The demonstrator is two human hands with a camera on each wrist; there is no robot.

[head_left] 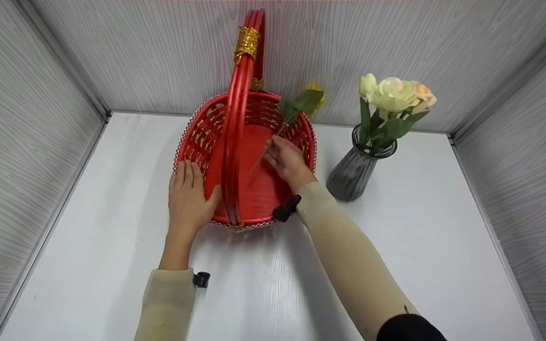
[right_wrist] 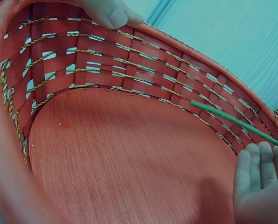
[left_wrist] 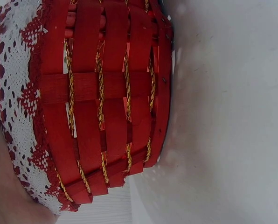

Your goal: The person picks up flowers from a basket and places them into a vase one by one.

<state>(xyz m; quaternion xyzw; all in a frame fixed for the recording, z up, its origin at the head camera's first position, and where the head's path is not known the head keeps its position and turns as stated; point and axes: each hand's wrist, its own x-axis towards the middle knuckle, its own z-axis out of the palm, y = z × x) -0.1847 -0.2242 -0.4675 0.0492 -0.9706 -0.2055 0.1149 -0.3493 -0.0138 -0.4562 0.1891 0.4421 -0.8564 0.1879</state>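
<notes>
A red woven basket (head_left: pixel 263 199) with a tall arched handle (head_left: pixel 237 113) stands on the white table. My left hand (head_left: pixel 188 196) rests on its left rim, fingers straight; the left wrist view shows the basket's outer wall (left_wrist: pixel 90 88) and white lace trim (left_wrist: pixel 17 93). My right hand (head_left: pixel 286 158) is over the basket's right side and pinches the stem of a yellow artificial flower (head_left: pixel 307 102) with green leaves. The blossom leans past the back right rim, mostly behind a leaf. In the right wrist view the green stem (right_wrist: pixel 234 120) slants down above the basket floor (right_wrist: pixel 120 149).
A grey ribbed glass vase (head_left: pixel 351 175) stands right of the basket, with pale green and peach flowers (head_left: pixel 394 94) in it. Grey wood-grain panels (head_left: pixel 159 52) enclose the table (head_left: pixel 424 227) at the back and sides. The basket handle arches between my hands.
</notes>
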